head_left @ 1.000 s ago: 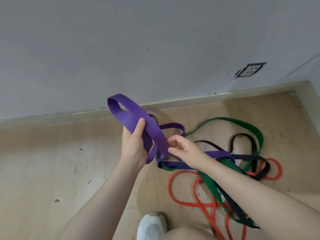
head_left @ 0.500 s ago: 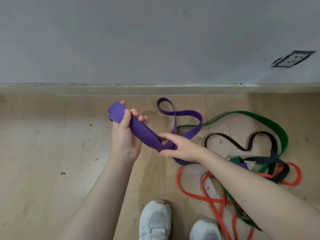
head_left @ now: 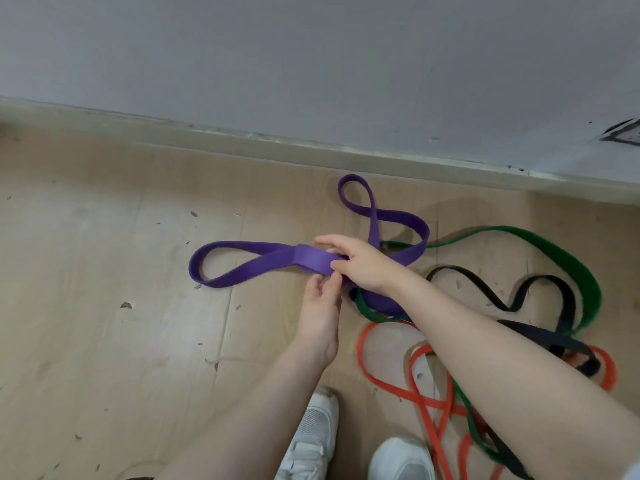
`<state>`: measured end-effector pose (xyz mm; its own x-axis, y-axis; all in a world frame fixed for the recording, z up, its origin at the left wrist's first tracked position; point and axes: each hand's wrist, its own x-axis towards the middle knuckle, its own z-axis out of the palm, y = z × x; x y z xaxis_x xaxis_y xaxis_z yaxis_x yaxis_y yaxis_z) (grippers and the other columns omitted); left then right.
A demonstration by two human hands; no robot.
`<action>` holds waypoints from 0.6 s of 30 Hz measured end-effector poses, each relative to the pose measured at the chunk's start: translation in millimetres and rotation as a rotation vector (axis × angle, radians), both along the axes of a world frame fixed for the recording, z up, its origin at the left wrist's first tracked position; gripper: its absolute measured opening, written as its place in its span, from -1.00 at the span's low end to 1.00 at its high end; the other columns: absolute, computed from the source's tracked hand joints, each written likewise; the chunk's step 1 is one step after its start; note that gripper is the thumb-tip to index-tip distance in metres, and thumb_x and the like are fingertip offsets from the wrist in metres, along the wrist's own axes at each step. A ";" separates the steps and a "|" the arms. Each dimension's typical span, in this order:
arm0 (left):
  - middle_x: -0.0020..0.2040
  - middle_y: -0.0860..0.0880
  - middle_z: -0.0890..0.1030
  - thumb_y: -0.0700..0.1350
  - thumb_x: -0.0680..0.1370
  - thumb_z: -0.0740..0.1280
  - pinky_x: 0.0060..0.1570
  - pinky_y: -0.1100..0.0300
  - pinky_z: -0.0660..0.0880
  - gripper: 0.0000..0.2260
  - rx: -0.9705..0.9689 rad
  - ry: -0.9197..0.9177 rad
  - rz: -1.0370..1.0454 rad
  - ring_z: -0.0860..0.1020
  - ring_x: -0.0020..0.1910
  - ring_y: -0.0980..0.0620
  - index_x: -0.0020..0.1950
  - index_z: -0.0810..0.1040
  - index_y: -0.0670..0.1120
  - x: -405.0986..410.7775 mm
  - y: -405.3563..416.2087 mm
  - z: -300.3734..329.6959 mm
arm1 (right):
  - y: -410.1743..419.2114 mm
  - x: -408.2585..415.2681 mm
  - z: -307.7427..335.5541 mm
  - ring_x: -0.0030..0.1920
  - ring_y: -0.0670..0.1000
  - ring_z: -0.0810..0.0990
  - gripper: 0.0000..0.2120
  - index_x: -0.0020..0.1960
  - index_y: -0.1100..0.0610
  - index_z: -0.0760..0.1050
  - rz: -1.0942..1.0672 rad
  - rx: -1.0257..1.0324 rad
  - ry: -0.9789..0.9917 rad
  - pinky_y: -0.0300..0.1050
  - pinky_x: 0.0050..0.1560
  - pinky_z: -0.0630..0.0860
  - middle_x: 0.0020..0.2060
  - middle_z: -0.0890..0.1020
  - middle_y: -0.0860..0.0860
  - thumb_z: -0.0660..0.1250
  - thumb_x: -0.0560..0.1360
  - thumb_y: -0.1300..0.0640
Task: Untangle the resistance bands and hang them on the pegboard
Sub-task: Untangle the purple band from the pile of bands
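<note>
A wide purple band (head_left: 242, 261) lies on the wooden floor, one loop stretched to the left and another curling toward the wall. My right hand (head_left: 360, 268) grips the purple band at its middle, thumb under and fingers over. My left hand (head_left: 320, 306) is just below it, fingertips touching the band's lower edge. A green band (head_left: 568, 268), a black band (head_left: 540, 289) and an orange band (head_left: 388, 386) lie tangled together on the floor at the right. The purple band runs under my right wrist into that tangle. No pegboard is in view.
A grey wall with a skirting board (head_left: 311, 150) runs across the top. A wall socket (head_left: 623, 133) is at the far right edge. My two white shoes (head_left: 311, 441) stand at the bottom, close to the orange band. Bare floor (head_left: 104, 341) extends to the left.
The purple band has been lowered from the air to the floor and its left loop laid out flat. My left hand let go of the loop end and moved to the band's middle.
</note>
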<state>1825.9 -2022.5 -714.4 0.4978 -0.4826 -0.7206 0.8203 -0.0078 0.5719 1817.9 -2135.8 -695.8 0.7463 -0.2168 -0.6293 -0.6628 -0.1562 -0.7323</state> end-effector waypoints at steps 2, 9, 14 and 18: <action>-0.17 -0.03 0.59 -0.16 0.59 0.24 -0.07 0.24 0.48 -0.95 0.037 0.000 0.053 0.53 -0.18 0.08 -0.02 0.48 -0.12 1.0 -5.9 2.3 | -5.8 -5.4 3.0 0.17 -0.07 0.50 -0.60 0.32 0.05 0.43 -0.117 0.063 -0.060 -0.29 0.10 0.44 0.18 0.53 0.00 0.11 0.56 0.34; -0.26 -0.06 0.56 -0.16 0.58 0.25 -0.16 0.22 0.51 -0.83 0.072 -0.150 0.110 0.52 -0.28 0.07 -0.21 0.39 -0.05 29.9 -17.6 33.8 | -42.8 -50.1 4.0 0.31 -0.17 0.36 -0.41 0.44 -0.13 0.21 0.079 -0.034 -0.037 -0.14 0.30 0.38 0.33 0.37 -0.17 0.37 0.49 0.10; -0.38 -0.01 0.40 -0.21 0.56 0.29 -0.24 0.25 0.46 -0.75 0.016 -0.286 0.252 0.36 -0.39 0.09 -0.31 0.37 -0.05 72.9 -13.9 57.2 | -36.6 -25.3 3.9 0.47 -0.07 0.13 -0.15 0.52 -0.12 -0.03 0.110 -0.204 -0.108 -0.07 0.40 0.22 0.50 0.14 -0.09 0.43 0.43 0.06; -0.44 0.05 0.50 -0.16 0.60 0.23 -0.16 0.23 0.48 -0.78 0.024 -0.257 0.491 0.47 -0.39 0.13 -0.25 0.43 -0.08 96.1 -1.0 45.2 | -40.4 -16.5 6.4 0.42 -0.06 0.25 -0.19 0.49 -0.07 0.12 0.129 -0.349 -0.060 -0.15 0.28 0.28 0.46 0.24 -0.09 0.47 0.36 -0.05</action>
<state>1922.0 -2023.5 -669.2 0.8215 -0.1340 -0.5543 0.5648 0.3249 0.7586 1801.4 -2176.2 -689.5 0.8151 -0.3118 -0.4883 -0.5785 -0.4826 -0.6576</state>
